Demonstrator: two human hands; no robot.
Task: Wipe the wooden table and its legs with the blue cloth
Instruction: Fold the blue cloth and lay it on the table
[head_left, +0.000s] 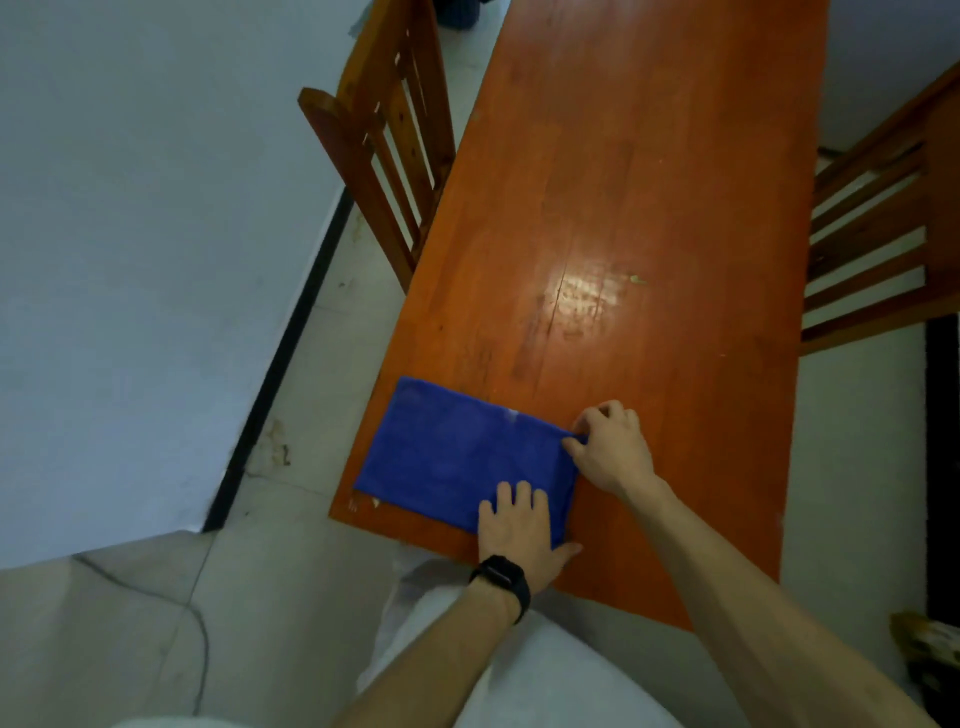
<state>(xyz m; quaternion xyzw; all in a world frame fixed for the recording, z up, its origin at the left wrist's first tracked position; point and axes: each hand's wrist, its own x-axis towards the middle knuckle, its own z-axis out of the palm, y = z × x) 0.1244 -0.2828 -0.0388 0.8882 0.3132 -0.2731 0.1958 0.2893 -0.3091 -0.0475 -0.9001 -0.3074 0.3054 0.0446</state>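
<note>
A folded rectangular blue cloth lies flat on the long orange-brown wooden table, at about 7 o'clock on the tabletop, close to its near left corner. The left hand, with a black wristwatch at the wrist, presses flat on the cloth's near right part, fingers straight. The right hand, at 3 o'clock from the cloth, has its fingers curled and pinches the cloth's far right corner with the thumb. A slatted brown wooden chair stands at the table's 10 o'clock side and another slatted wooden chair at its 3 o'clock side.
</note>
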